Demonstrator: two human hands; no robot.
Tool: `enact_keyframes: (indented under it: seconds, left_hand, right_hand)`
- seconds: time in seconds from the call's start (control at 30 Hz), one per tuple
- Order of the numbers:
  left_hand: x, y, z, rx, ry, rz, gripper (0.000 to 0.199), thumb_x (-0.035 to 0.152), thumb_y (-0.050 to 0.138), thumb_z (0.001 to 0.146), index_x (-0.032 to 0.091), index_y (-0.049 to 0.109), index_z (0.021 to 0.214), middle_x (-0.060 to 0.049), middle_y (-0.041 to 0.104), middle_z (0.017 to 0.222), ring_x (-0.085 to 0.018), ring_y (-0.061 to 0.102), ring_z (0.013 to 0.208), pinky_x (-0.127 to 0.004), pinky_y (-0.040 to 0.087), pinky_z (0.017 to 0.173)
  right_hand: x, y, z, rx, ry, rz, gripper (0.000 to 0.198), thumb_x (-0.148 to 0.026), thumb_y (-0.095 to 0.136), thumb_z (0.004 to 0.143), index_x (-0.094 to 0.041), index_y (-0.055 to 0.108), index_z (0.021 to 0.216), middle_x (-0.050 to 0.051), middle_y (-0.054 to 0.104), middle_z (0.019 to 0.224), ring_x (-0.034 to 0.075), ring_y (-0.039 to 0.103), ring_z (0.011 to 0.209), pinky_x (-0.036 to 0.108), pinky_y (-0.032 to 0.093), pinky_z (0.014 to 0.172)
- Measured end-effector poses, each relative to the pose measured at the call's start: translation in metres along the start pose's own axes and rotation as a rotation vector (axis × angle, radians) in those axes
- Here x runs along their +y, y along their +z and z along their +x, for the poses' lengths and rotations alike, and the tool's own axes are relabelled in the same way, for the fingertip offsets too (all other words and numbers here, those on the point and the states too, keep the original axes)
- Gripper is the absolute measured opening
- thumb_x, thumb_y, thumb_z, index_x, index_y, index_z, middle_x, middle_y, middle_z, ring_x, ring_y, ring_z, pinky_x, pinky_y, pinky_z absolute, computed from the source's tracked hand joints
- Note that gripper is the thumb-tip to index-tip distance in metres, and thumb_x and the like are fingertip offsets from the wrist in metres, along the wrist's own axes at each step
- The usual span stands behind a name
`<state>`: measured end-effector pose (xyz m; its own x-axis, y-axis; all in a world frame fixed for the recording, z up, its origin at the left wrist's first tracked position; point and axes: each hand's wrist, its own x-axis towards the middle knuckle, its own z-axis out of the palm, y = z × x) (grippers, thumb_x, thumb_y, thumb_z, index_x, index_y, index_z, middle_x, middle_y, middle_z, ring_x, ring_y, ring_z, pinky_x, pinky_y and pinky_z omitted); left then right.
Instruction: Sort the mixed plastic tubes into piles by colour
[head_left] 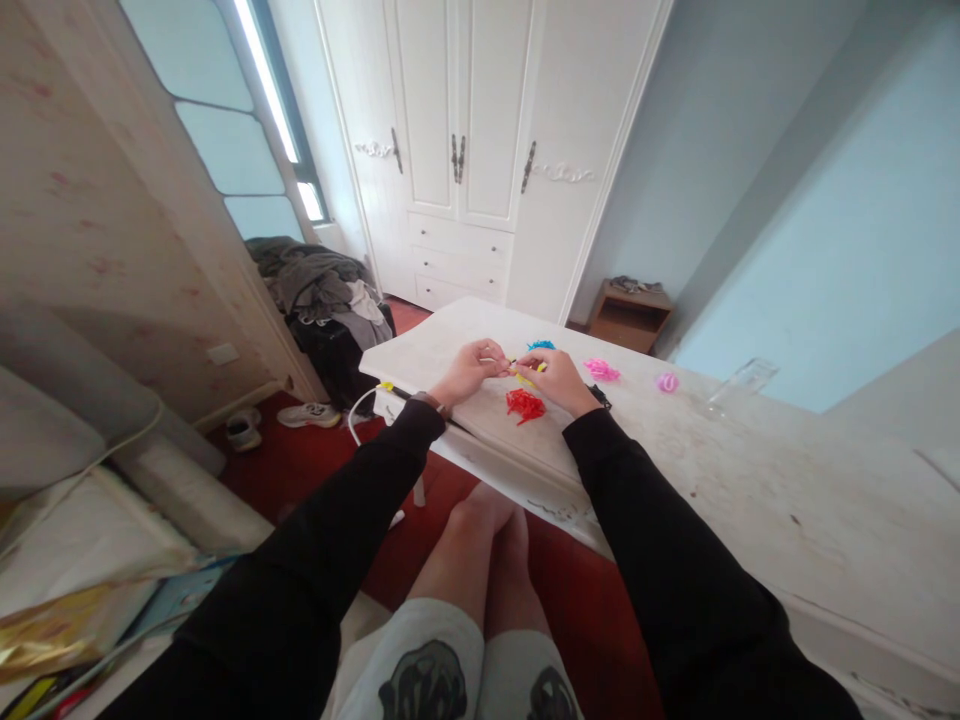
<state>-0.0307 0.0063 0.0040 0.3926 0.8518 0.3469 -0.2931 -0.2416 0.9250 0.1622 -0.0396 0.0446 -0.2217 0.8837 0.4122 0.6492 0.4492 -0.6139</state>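
Note:
Over the white table (465,330), my left hand (474,370) and my right hand (556,380) meet with fingertips pinched together. A small dark piece shows between the fingertips, too small to name. Yellow strands (531,376) lie under and beside my right fingers, partly hidden by them. Just in front of my hands is a pile of red strands (525,405). A blue pile (541,345) sits behind my right hand, and a black pile (601,396) is partly covered by my right wrist. To the right lies a bright pink pile (601,370).
Farther right on the table are a lilac-pink bundle (667,382) and a clear plastic container (742,385). A white cable (360,410) hangs by the table's left end. Behind stand a white wardrobe (465,100) and a small wooden cabinet (630,315). Shoes (307,415) lie on the red floor.

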Motion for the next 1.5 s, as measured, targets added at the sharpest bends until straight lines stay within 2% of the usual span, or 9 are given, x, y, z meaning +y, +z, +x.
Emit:
enact_keyframes:
  seconds: [0.2, 0.43, 0.63, 0.77, 0.97, 1.13, 1.37, 1.5]
  left_hand:
    - [-0.0002, 0.0004, -0.0007, 0.025, 0.026, 0.012, 0.04, 0.036, 0.089, 0.064, 0.014, 0.06, 0.08, -0.001, 0.068, 0.08, -0.013, 0.067, 0.075, -0.029, 0.056, 0.075]
    - [0.0, 0.0002, -0.0015, 0.009, 0.024, 0.069, 0.036, 0.035, 0.087, 0.067, 0.014, 0.06, 0.078, -0.003, 0.069, 0.077, -0.015, 0.068, 0.073, -0.029, 0.055, 0.073]
    - [0.0007, -0.0006, -0.002, 0.038, 0.035, 0.099, 0.036, 0.035, 0.087, 0.068, 0.013, 0.061, 0.078, -0.002, 0.068, 0.075, -0.014, 0.067, 0.072, -0.028, 0.054, 0.072]
    - [0.0012, -0.0004, -0.0024, 0.038, 0.043, 0.081, 0.036, 0.037, 0.087, 0.068, 0.013, 0.062, 0.078, -0.002, 0.068, 0.078, -0.015, 0.068, 0.074, -0.031, 0.056, 0.076]
    - [-0.0013, -0.0005, -0.0009, 0.059, -0.006, 0.051, 0.038, 0.041, 0.089, 0.066, 0.011, 0.073, 0.083, -0.007, 0.074, 0.085, -0.02, 0.073, 0.079, -0.04, 0.058, 0.089]
    - [-0.0026, -0.0004, -0.0007, 0.086, -0.046, 0.037, 0.041, 0.04, 0.091, 0.061, 0.01, 0.077, 0.085, -0.011, 0.078, 0.085, -0.024, 0.075, 0.084, -0.042, 0.057, 0.094]
    - [0.0034, 0.0016, -0.0037, 0.068, -0.008, 0.239, 0.041, 0.045, 0.089, 0.066, 0.012, 0.08, 0.088, -0.013, 0.08, 0.092, -0.026, 0.074, 0.089, -0.039, 0.056, 0.09]
    - [0.0035, 0.0013, -0.0038, 0.059, -0.011, 0.276, 0.043, 0.047, 0.089, 0.066, 0.012, 0.081, 0.088, -0.013, 0.08, 0.094, -0.027, 0.074, 0.09, -0.038, 0.056, 0.089]
  right_hand:
    - [0.0021, 0.0034, -0.0019, -0.03, -0.051, 0.058, 0.017, -0.031, 0.07, 0.082, -0.017, 0.079, 0.084, 0.006, 0.077, 0.081, 0.017, 0.065, 0.072, 0.029, 0.048, 0.07]
    - [-0.001, 0.0026, -0.0009, 0.012, -0.066, 0.02, 0.016, -0.026, 0.065, 0.084, -0.017, 0.076, 0.077, 0.005, 0.075, 0.078, 0.017, 0.064, 0.071, 0.03, 0.048, 0.071]
    - [-0.0013, 0.0042, -0.0027, -0.038, -0.104, 0.059, 0.011, -0.024, 0.072, 0.077, -0.016, 0.076, 0.083, 0.005, 0.075, 0.082, 0.016, 0.063, 0.069, 0.029, 0.049, 0.07]
    - [-0.0006, 0.004, -0.001, -0.01, -0.125, 0.033, 0.011, -0.024, 0.067, 0.082, -0.017, 0.075, 0.079, 0.005, 0.075, 0.081, 0.016, 0.064, 0.071, 0.029, 0.049, 0.072]
    - [0.0008, 0.0019, 0.0013, 0.081, -0.061, 0.005, 0.008, -0.019, 0.066, 0.08, -0.018, 0.073, 0.077, 0.004, 0.072, 0.077, 0.017, 0.064, 0.072, 0.029, 0.048, 0.072]
    - [-0.0006, 0.0011, 0.0011, 0.12, -0.031, -0.005, 0.007, -0.019, 0.066, 0.079, -0.017, 0.072, 0.075, 0.004, 0.071, 0.075, 0.017, 0.063, 0.071, 0.03, 0.048, 0.072]
    - [0.0004, 0.0006, 0.0011, 0.132, -0.029, -0.01, 0.007, -0.02, 0.066, 0.079, -0.018, 0.071, 0.075, 0.003, 0.071, 0.074, 0.017, 0.063, 0.07, 0.029, 0.048, 0.071]
    - [0.0033, 0.002, 0.0012, 0.113, -0.042, -0.002, 0.008, -0.022, 0.066, 0.079, -0.018, 0.071, 0.075, 0.003, 0.071, 0.075, 0.017, 0.063, 0.071, 0.029, 0.048, 0.07]
